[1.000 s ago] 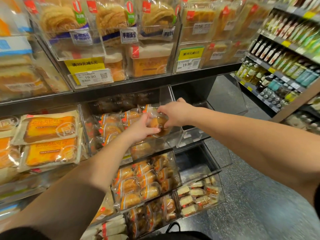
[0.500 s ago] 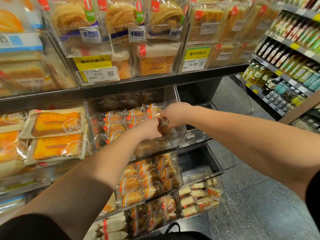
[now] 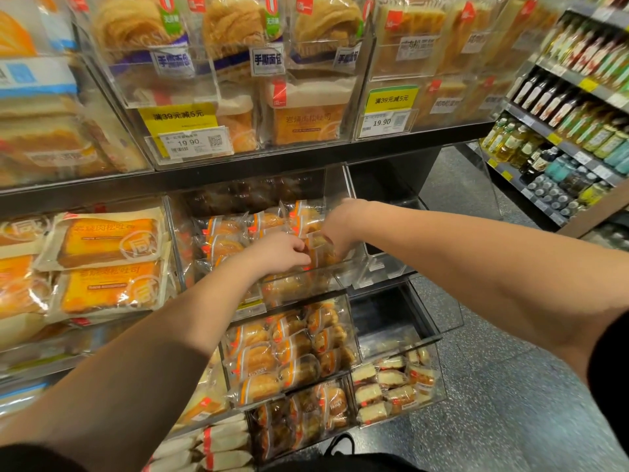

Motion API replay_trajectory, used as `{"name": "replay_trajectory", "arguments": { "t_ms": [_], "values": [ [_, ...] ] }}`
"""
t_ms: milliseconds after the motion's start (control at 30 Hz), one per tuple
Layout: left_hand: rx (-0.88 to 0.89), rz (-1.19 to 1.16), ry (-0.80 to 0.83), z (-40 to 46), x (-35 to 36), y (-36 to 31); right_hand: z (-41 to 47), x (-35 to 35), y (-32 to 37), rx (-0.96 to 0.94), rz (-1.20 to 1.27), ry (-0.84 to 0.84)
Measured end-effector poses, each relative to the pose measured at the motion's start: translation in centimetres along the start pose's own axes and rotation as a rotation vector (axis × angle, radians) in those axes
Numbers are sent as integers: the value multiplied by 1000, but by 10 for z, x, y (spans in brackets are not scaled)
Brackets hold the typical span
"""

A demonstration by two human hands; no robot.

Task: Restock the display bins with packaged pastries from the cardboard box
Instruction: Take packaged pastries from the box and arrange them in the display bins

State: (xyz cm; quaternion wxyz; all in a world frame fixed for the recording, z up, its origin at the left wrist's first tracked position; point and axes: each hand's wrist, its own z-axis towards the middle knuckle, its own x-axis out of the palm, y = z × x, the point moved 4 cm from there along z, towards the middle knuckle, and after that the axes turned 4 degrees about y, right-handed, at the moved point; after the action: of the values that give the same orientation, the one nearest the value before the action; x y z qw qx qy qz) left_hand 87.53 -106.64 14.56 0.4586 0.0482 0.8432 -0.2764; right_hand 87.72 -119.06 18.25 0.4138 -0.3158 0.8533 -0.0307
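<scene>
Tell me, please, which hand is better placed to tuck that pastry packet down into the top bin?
Probably the right hand: its grip is over the pastry packet at the right end of the clear top bin. The left hand only meets the packet's near edge.

Both hands reach into the middle clear bin (image 3: 335, 195), left hand (image 3: 279, 252) beside right hand (image 3: 340, 229), among wrapped pastries (image 3: 224, 229). Toast packs (image 3: 109, 241) lie left; bottle shelves (image 3: 561, 107) stand right; fuller bins (image 3: 349, 321) sit below.
</scene>
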Motion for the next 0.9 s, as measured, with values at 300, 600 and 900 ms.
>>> {"name": "replay_trajectory", "arguments": {
  "t_ms": [300,600,900],
  "values": [
    [-51,86,-5,15,11,7,26,21,12,19,-166,-4],
    [-114,229,-57,27,17,5,42,30,13,49,-146,57],
    [-36,49,-42,9,0,15,14,8,8,29,-117,-19]
  ]
}}
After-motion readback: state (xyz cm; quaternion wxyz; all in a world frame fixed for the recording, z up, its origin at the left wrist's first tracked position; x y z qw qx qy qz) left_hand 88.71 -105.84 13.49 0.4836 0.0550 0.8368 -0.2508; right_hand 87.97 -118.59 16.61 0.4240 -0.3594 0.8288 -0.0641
